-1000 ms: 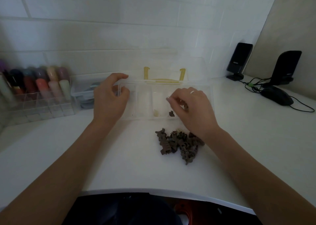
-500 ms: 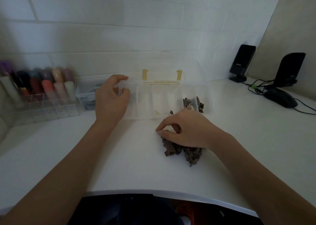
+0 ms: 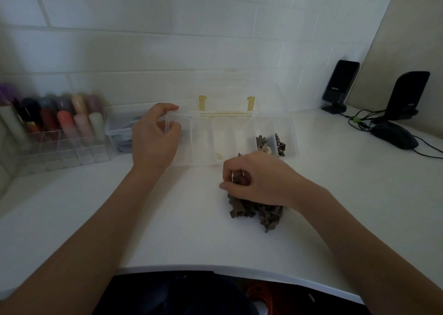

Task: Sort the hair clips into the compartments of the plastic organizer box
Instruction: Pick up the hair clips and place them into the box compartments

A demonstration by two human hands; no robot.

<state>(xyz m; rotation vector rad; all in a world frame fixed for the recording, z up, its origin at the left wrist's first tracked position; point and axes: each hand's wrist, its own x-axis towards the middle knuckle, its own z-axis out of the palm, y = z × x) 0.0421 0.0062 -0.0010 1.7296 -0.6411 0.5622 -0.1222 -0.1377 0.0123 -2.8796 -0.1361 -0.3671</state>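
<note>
One organizer box [image 3: 291, 132]; two speakers [image 3: 340, 86]; one mouse [image 3: 395, 136].

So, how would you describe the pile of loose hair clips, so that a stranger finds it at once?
On the white desk, look just in front of the clear organizer box. The pile of brown hair clips lies there, partly under the right hand. Unlike the few clips inside the box, these lie heaped on the desk.

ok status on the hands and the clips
Left hand grips organizer box end. Right hand pinches a clip from pile. Nothing blocking.
</note>
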